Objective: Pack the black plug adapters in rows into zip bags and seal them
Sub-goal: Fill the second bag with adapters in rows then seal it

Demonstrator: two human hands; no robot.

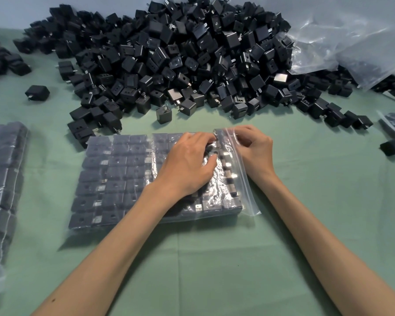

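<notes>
Pinching the zip [237,176] at its far end, the right hand [252,149] closes on the bag [114,179], mid-desk; the left hand [187,163] grips its film with curled fingers. Adapters [232,189] crowding the mouth could block the seal.

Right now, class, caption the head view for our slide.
Left hand and right hand at the mouth of a zip bag packed with rows of plug adapters, loose pile behind.

Packing workshop: heaped adapters [169,58], filled bags [5,179].
</notes>
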